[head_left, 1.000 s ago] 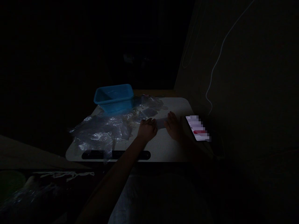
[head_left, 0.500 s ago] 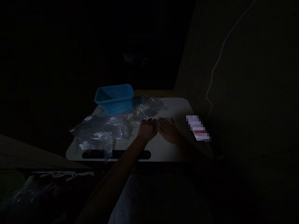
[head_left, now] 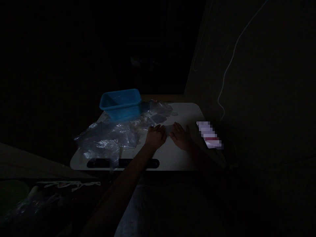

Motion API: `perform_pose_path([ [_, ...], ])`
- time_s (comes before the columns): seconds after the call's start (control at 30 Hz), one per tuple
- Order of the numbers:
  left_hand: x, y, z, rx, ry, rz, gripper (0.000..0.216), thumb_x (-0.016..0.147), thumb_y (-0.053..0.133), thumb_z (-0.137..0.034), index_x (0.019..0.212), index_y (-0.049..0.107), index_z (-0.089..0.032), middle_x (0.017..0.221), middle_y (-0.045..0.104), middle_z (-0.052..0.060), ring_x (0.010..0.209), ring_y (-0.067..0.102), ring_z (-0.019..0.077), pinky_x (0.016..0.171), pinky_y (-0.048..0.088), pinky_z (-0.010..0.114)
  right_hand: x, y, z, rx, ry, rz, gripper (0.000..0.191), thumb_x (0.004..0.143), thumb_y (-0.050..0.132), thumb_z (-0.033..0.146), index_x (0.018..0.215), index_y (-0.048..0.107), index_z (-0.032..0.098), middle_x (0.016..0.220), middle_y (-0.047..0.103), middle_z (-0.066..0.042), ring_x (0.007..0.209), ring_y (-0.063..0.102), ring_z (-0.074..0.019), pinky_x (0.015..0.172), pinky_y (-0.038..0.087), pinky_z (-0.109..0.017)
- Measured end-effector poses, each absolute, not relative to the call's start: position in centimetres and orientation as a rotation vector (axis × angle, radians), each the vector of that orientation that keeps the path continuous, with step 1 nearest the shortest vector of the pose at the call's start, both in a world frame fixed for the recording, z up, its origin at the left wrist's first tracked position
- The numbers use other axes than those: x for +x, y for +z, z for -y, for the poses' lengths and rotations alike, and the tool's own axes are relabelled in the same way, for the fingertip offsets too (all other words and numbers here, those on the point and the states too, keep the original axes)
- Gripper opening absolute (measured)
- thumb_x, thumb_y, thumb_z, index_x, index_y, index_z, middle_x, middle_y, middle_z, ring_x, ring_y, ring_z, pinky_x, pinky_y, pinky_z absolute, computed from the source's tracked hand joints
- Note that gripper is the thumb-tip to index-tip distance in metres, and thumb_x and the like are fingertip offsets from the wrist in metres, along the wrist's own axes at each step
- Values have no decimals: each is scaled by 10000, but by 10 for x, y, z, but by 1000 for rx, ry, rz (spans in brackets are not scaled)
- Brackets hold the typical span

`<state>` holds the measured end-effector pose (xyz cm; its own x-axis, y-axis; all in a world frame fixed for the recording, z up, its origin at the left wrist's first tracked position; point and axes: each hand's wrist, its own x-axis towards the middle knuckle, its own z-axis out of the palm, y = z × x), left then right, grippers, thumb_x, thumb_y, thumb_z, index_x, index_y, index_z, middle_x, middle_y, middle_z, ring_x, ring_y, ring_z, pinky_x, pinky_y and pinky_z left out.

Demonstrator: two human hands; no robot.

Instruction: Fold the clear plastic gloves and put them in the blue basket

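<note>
In dim light, both hands rest on a white table (head_left: 172,158) with rounded corners. My left hand (head_left: 156,136) lies palm down, its fingers resting on the tabletop at the edge of a small, pale, see-through sheet (head_left: 169,129), probably plastic. On the sheet's other side, my right hand (head_left: 181,136) is laid flat with fingers stretched and slightly spread. A gap separates the two hands. To the left, crumpled clear plastic (head_left: 111,136) covers much of the table, and more plastic pieces (head_left: 158,118) lie just beyond my left hand.
A blue plastic basin (head_left: 120,107) stands at the back left. A lit phone (head_left: 209,135), its screen blurred out, lies to the right. One black slot (head_left: 138,163) runs along the table's near edge. A white cable (head_left: 233,56) hangs along the right wall.
My right hand has slid a little to the right, away from my left hand, and more of the pale sheet shows between them. My left hand has stayed in place.
</note>
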<state>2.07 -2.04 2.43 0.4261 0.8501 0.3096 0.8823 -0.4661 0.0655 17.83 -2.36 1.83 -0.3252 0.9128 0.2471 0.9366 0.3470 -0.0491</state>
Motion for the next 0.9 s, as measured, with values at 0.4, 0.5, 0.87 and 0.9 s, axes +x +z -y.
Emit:
perform_pose_path([
  [0.4,20,24,21,-2589,-435,1563,375,858,344,-279,1178,513,-178,1252,542,76,1192,438,236,934,332,457,195,12,3,-1749,-69,2128,449,855,377,299,1219,490,61,1290,479,-195,1194,434,-287,993,280,-509],
  [0.5,20,24,20,-2594,-444,1557,373,859,346,-275,1176,513,-174,1262,533,76,1196,434,235,944,324,450,205,14,-9,-1635,52,2089,457,770,476,221,1214,508,115,1220,558,-133,1114,512,-239,961,364,-382],
  [0.87,20,23,17,-2623,-450,1530,378,851,358,-258,1164,520,-123,1235,548,115,1164,462,243,938,335,448,193,34,-37,-1891,314,2000,253,790,454,332,876,667,226,954,674,-32,920,581,-195,814,400,-300],
  [0.9,20,23,17,-2624,-460,1524,382,850,358,-258,1167,517,-115,1231,550,118,1159,467,246,935,337,454,192,34,-38,-1907,294,2026,264,801,441,349,836,671,222,937,676,-39,911,579,-203,806,396,-308],
])
